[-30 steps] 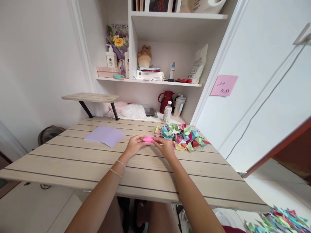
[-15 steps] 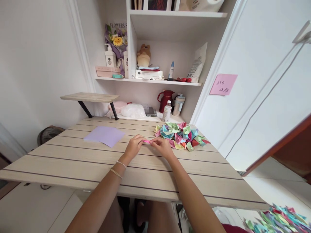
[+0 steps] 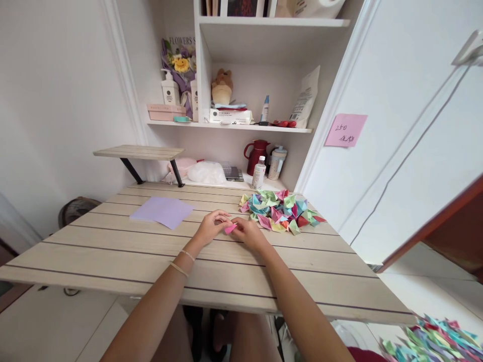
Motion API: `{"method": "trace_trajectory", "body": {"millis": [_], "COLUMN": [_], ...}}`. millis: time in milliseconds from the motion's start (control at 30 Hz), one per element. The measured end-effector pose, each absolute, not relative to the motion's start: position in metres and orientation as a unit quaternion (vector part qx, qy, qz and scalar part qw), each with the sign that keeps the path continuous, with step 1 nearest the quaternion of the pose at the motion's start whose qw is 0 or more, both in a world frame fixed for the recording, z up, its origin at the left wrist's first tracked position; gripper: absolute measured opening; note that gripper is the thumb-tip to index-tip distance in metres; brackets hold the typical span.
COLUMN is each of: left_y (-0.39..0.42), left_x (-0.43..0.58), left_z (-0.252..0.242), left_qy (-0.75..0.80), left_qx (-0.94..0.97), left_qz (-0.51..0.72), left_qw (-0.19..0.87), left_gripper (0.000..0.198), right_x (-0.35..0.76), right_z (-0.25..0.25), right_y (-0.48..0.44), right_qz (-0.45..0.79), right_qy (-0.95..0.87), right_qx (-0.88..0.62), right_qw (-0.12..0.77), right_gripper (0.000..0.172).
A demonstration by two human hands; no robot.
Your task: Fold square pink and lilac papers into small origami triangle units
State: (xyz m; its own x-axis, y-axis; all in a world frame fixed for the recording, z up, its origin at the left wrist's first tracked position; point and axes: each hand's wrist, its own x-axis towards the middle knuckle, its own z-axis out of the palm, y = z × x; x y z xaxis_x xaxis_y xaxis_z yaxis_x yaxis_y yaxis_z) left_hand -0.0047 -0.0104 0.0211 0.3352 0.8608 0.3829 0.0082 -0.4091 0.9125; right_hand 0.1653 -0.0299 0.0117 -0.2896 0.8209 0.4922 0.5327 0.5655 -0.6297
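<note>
A small pink piece of folded paper (image 3: 230, 229) is held between my two hands above the middle of the table (image 3: 158, 251). My left hand (image 3: 210, 226) is closed on its left side, with the fingers curled over the top. From the other side, my right hand (image 3: 247, 232) pinches the paper, its fingertips close to the left ones. The finger contacts are small and partly hidden. Just beyond my right hand lies a pile of folded paper pieces (image 3: 279, 210) in many colours. Purple paper sheets (image 3: 162, 210) rest to the left of my left hand.
A small raised wooden shelf (image 3: 139, 152) stands at the table's back left. Behind the table are a clear bottle (image 3: 258, 173), a red jug (image 3: 257, 157) and a plastic bag (image 3: 207, 172). More folded paper (image 3: 437, 342) lies low at the right, beyond the table edge.
The pink paper has turned from a thin edge-on strip to show a wider triangular face, hanging slightly lower. My hands have come closer together around it.
</note>
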Motion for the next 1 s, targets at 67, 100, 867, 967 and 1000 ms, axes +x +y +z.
{"method": "trace_trajectory", "body": {"millis": [67,100,867,967,1000], "left_y": [-0.008,-0.006,-0.009,-0.009,-0.01], "left_x": [-0.004,-0.004,0.0,-0.003,-0.004], "left_z": [0.02,0.02,0.012,0.011,0.012], "left_qy": [0.313,0.31,0.341,0.356,0.36], "left_qx": [0.648,0.63,0.652,0.742,0.765], "left_qz": [0.507,0.518,0.445,0.422,0.415], "left_qw": [0.474,0.488,0.51,0.379,0.336], "left_gripper": [0.033,0.035,0.032,0.025,0.022], "right_x": [0.162,0.161,0.164,0.167,0.168], "right_z": [0.011,0.01,0.01,0.01,0.01], "right_y": [-0.029,-0.028,-0.026,-0.024,-0.023], "right_qz": [0.192,0.203,0.141,0.076,0.058], "right_qy": [-0.761,-0.749,-0.76,-0.767,-0.772], "right_qx": [-0.414,-0.405,-0.406,-0.432,-0.434], "right_qw": [0.46,0.483,0.487,0.468,0.46], "right_gripper": [0.015,0.014,0.026,0.034,0.032]}}
